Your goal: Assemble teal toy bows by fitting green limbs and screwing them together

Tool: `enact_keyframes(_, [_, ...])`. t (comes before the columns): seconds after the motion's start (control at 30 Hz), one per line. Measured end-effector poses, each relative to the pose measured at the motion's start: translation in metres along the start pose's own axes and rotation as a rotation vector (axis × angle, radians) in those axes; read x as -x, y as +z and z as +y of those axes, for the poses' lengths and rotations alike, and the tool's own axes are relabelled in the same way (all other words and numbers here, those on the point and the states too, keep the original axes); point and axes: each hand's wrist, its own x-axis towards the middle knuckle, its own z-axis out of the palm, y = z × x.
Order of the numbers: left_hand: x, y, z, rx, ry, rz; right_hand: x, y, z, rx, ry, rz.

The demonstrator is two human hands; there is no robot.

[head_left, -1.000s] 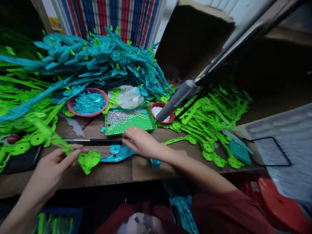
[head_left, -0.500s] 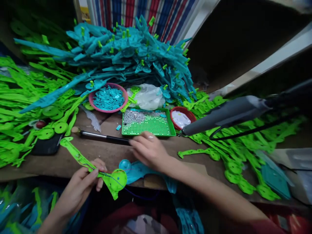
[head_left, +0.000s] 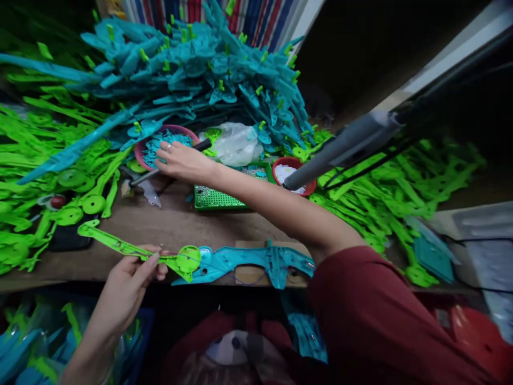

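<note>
My left hand [head_left: 134,278] pinches a long lime-green plastic piece [head_left: 120,245] at its middle, thumb on top. A thin dark wire runs from its round end over to a turquoise plastic piece [head_left: 236,262], which lies at the table's front edge, touching or overlapping the green disc. My right hand [head_left: 180,160] is over the pink bowl [head_left: 139,156] of small turquoise parts [head_left: 154,144]. A black-handled brush-like tool [head_left: 204,145] with a tan tip passes under its palm, fingers closed around it. Its fingertips are partly hidden, and I cannot tell whether they hold a small part too.
My right forearm crosses a green perforated tray [head_left: 224,201] of small metal pieces. Beside it are a red bowl [head_left: 310,188] of white parts and a hanging grey power driver [head_left: 340,147]. Turquoise pieces [head_left: 192,75] pile high behind; lime-green pieces [head_left: 372,208] heap at both sides.
My right hand has moved left and away from me to the pink bowl, bringing the brush-like tool along, now tilted. My left hand keeps the green piece, now lying flatter. The view has shifted slightly.
</note>
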Motion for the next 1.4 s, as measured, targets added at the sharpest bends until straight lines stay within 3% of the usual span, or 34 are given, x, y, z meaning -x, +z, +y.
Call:
enact_keyframes(0.1, [-0.011, 0.008, 0.0, -0.015, -0.029, -0.013, 0.006, 0.001, 0.006, -0.065, 0.078, 0.103])
enact_keyframes(0.17, [-0.014, 0.013, -0.003, -0.013, -0.078, -0.023, 0.028, -0.006, -0.014, -0.194, 0.174, 0.151])
enact_keyframes(0.27, [-0.017, 0.019, -0.013, -0.008, -0.183, -0.055, 0.082, -0.018, -0.059, -0.547, 0.299, 0.162])
enact_keyframes(0.37, [-0.019, 0.023, -0.02, -0.016, -0.244, -0.065, 0.138, -0.018, -0.1, -0.922, 0.439, 0.073])
enact_keyframes(0.47, [-0.02, 0.023, -0.021, -0.047, -0.263, -0.035, 0.17, -0.006, -0.124, -1.067, 0.529, -0.037])
enact_keyframes(0.6, [-0.019, 0.018, -0.019, -0.122, -0.271, -0.004, 0.178, 0.007, -0.136, -1.088, 0.559, 0.106])
enact_keyframes(0.7, [-0.019, 0.016, -0.022, -0.135, -0.258, 0.015, 0.179, 0.008, -0.139, -1.234, 0.64, 0.212])
enact_keyframes(0.87, [-0.035, 0.031, -0.024, -0.113, -0.146, 0.033, 0.181, 0.01, -0.139, -1.372, 0.753, 0.252])
enact_keyframes(1.0, [-0.045, 0.041, -0.016, -0.111, -0.092, -0.004, 0.181, 0.01, -0.133, -1.654, 0.923, 0.266])
enact_keyframes(1.1, [-0.033, 0.037, -0.019, -0.192, 0.082, 0.04, 0.182, 0.002, -0.129, -1.582, 0.918, 0.26])
enact_keyframes(1.23, [-0.006, 0.036, -0.033, -0.585, 0.561, 0.22, 0.177, -0.005, -0.129, -1.238, 0.735, 0.193])
enact_keyframes(1.3, [0.001, 0.045, -0.036, -0.859, 0.727, 0.181, 0.172, -0.005, -0.129, -1.173, 0.673, 0.157])
enact_keyframes(1.4, [-0.004, 0.058, -0.033, -1.155, 0.829, 0.065, 0.166, -0.001, -0.128, -1.127, 0.657, 0.194])
